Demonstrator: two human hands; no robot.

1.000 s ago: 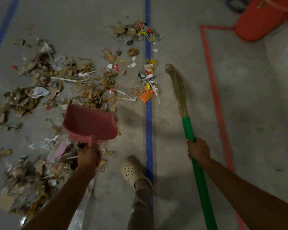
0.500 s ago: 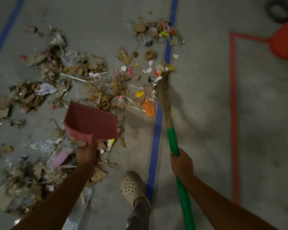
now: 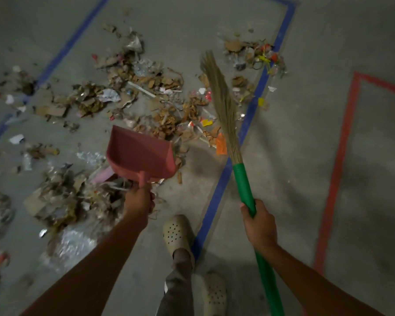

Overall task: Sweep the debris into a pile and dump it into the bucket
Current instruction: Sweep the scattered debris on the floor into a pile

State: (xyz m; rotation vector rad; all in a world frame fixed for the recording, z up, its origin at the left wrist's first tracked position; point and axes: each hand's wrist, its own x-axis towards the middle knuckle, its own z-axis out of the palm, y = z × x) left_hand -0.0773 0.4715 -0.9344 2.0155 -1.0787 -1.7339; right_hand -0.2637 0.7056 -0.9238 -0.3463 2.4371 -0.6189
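I judge sweeping step: right hand (image 3: pixel 259 222) grips broom (image 3: pixel 224 106), left hand (image 3: pixel 139 199) grips dustpan (image 3: pixel 139 153). Next: drag scattered debris (image 3: pixel 169 119) together.

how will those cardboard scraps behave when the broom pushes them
Cardboard scraps look small, torn and thin, so probably light and easy to slide on the concrete floor. They lie flat, so likely won't roll, though some may slip through the loose bristles.

One wide-angle camera, worn on the person's head, looks forward and steeply down at the concrete floor (image 3: pixel 306 179) at close range, with the left hand (image 3: pixel 139 200) entering from 7 o'clock, the right hand (image 3: pixel 259 222) from 5 o'clock, and debris (image 3: pixel 160 119) spread toward 11 o'clock.
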